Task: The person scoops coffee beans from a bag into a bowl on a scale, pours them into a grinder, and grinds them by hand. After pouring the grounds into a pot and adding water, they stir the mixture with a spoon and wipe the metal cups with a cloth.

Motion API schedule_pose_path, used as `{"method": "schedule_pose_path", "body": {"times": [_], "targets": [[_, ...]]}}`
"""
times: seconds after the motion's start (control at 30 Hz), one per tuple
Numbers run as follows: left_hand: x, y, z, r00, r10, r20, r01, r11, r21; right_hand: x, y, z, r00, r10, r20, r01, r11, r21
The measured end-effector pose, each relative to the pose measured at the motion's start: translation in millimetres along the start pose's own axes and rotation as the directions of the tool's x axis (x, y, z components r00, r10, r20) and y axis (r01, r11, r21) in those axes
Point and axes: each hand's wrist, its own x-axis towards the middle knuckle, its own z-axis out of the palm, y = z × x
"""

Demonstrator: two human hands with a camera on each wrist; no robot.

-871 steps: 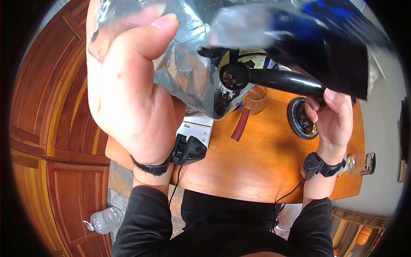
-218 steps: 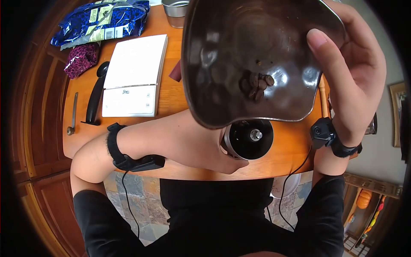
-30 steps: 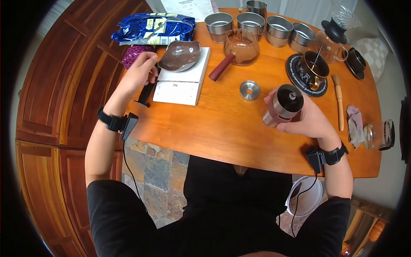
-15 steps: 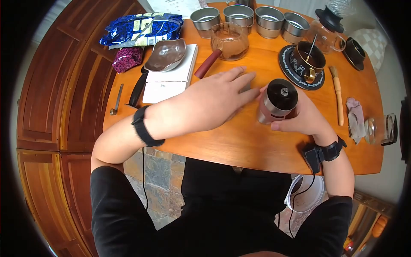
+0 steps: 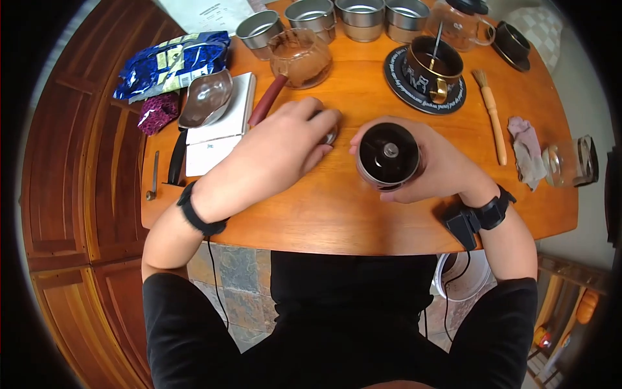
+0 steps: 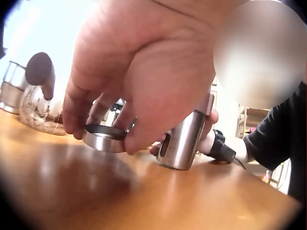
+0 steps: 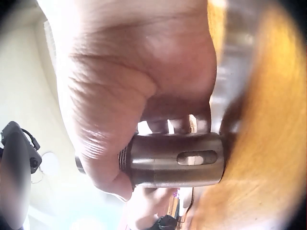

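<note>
My right hand (image 5: pixel 444 165) grips a hand coffee grinder (image 5: pixel 389 155) by its body, standing upright at the table. Its black top with a central metal shaft faces up, and no crank is on it. Left of it, my left hand (image 5: pixel 278 146) pinches a round metal grinder lid (image 6: pixel 103 142) between thumb and fingertips, close over the tabletop. From above, most of that lid is hidden under the fingers. In the right wrist view, the grinder's steel lower cup (image 7: pixel 177 160) shows an oval window, and the thumb wraps around its upper part.
A brown dish (image 5: pixel 207 100) rests on a white scale (image 5: pixel 210 155). Behind the left hand stands a glass pot (image 5: pixel 301 65) with a red handle. A crank handle (image 5: pixel 154 175) lies far left. A cup (image 5: pixel 434 65) on a black coaster and a brush (image 5: pixel 494 120) are at right.
My left hand has gone from beside the dish on the scale rightward to the metal lid and taken hold of it. The right hand keeps holding the grinder; the head view has shifted.
</note>
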Motion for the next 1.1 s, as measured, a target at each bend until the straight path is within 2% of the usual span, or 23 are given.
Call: {"method": "schedule_pose_path", "body": {"times": [0.07,0.1,0.2,0.27,0.33,0.4,0.5,0.6,0.8,0.83,0.93,1.1], "targets": [[-8.7,10.9,-18.4,0.992,-0.011,-0.123,-0.002,0.995,-0.104,-2.5,0.1,0.3,1.0,0.014,0.001,-0.014,1.0,0.013],[-12.2,12.5,-28.1,0.992,-0.015,-0.123,-0.005,0.988,-0.155,-1.9,-0.2,1.1,1.0,0.018,0.008,-0.018,1.0,0.021],[-28.0,13.4,-29.8,0.923,-0.093,-0.374,-0.094,0.888,-0.451,-0.6,-3.4,3.9,0.996,-0.07,0.061,0.074,0.996,-0.053],[-36.6,18.0,-35.1,0.882,-0.059,-0.467,-0.235,0.805,-0.545,0.4,-2.4,4.9,0.989,-0.126,0.081,0.134,0.985,-0.104],[-36.1,21.6,-40.9,0.871,0.052,-0.489,-0.329,0.801,-0.501,0.0,-0.8,6.3,0.985,-0.149,0.088,0.159,0.979,-0.124],[-31.7,28.4,-40.8,0.855,0.113,-0.506,-0.403,0.759,-0.511,0.0,0.0,7.0,0.986,-0.149,0.078,0.158,0.981,-0.116],[-17.7,38.4,-30.0,0.844,0.138,-0.519,-0.474,0.644,-0.6,-3.2,-5.6,6.6,0.999,-0.008,0.034,0.013,0.99,-0.14],[-12.9,44.4,-27.8,0.896,0.119,-0.429,-0.403,0.625,-0.669,-2.9,1.9,7.4,1.0,-0.008,0.004,0.008,0.999,0.045],[-9.5,44.1,-10.8,0.93,0.025,-0.367,-0.297,0.641,-0.708,-1.7,2.2,6.8,1.0,0.016,0.019,-0.017,0.998,0.064],[-8.9,39.9,-9.8,0.931,0.101,-0.35,-0.334,0.625,-0.706,-1.4,1.7,6.3,1.0,0.011,0.025,-0.012,0.998,0.057],[-8.9,39.7,-2.5,0.938,0.041,-0.343,-0.301,0.587,-0.751,-1.3,2.4,5.2,0.999,-0.014,0.031,0.014,1.0,-0.01],[-0.6,35.3,-1.8,0.944,0.071,-0.322,-0.318,0.461,-0.828,-1.6,4.5,7.1,0.999,-0.031,0.017,0.029,0.997,0.078]]}}
